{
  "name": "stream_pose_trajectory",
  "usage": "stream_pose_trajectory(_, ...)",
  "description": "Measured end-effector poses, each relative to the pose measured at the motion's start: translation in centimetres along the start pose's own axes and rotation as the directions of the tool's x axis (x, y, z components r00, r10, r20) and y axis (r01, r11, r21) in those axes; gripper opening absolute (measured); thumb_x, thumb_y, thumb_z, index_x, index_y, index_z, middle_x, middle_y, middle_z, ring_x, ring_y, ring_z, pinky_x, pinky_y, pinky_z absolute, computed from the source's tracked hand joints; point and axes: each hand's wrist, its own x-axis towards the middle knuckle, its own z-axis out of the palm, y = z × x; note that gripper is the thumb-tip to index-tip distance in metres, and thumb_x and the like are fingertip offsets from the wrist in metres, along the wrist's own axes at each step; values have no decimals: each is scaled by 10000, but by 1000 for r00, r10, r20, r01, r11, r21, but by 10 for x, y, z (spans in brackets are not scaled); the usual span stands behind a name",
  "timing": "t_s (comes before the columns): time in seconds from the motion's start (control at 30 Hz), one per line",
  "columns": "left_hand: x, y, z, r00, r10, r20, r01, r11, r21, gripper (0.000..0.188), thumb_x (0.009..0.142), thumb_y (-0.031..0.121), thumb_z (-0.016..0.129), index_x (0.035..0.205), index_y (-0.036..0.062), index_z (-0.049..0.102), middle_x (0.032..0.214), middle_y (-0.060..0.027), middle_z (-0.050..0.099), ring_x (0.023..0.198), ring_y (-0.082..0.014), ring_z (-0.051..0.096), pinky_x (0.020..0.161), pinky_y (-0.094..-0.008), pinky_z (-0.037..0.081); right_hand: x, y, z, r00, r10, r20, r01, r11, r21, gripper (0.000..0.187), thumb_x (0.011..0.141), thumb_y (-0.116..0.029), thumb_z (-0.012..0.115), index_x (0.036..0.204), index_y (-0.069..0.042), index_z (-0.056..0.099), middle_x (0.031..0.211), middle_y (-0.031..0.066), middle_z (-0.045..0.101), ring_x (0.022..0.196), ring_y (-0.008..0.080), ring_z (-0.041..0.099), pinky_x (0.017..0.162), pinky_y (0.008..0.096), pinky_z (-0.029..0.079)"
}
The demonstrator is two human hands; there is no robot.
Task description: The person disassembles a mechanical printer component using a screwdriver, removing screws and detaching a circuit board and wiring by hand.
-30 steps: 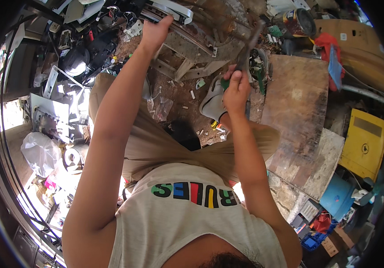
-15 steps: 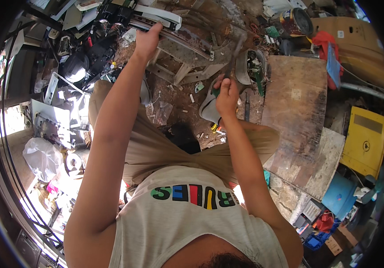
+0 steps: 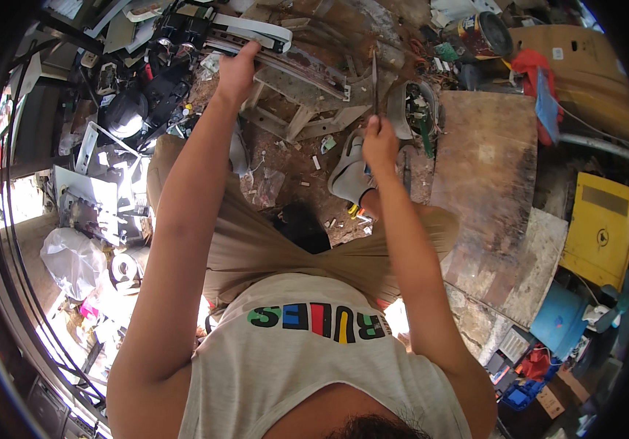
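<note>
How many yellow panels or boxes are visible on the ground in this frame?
1. A yellow box lies at the right edge, beside the wooden board and above a blue bucket. Clutter may hide others.

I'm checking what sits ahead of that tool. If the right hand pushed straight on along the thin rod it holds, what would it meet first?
Probably the rusty metal frame. The right hand grips a thin rod pointing up the picture, and its tip ends at or just before the frame; depth is unclear.
</note>
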Motion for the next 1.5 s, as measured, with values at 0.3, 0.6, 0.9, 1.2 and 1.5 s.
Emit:
stream_pose_trajectory(0.3,-2,35,1,999,36,-12,-37,987,-154,288,836,142,616,1101,42,559,1013,-72,607,940,-212,612,826,-408,513,108,1,5,973,-231,-5,206,880,-428,384,938,-285,523,1241,-53,571,1187,256,582,1095,436,554,925,506,458)
stream_pose_trajectory(0.6,-5,42,7,999,23,-22,-28,961,-276,255,837,23,587,1072,-73,564,1007,-129,629,910,-274,636,852,-436,538,117,-11,-14,956,-292,37,277,850,-447,379,948,-313,551,1251,-91,599,1299,206,538,1185,396,518,971,484,447)
stream_pose_trajectory(0.9,-30,42,21,986,165,9,-166,985,40,261,842,165,670,1038,-7,650,942,-55,678,841,-159,627,763,-310,507,14,-165,-17,658,-751,64,747,661,70,284,857,-230,700,1063,-45,638,976,150,626,969,354,598,827,415,490)
stream_pose_trajectory(1.2,-40,43,19,912,380,153,-406,888,215,698,805,506,762,1219,-2,523,1104,-107,639,985,-181,601,864,-327,488,25,-158,-30,793,-609,3,591,770,240,218,892,-217,673,981,-27,613,907,144,645,870,371,622,755,402,494)
stream_pose_trajectory(1.5,-55,49,43,859,397,323,-448,888,101,759,932,411,637,1408,-35,247,1242,-130,517,1126,-199,505,987,-344,413,44,-135,-44,857,-515,35,483,824,295,254,984,-263,562,1042,-17,583,872,143,653,798,270,627,737,357,484)
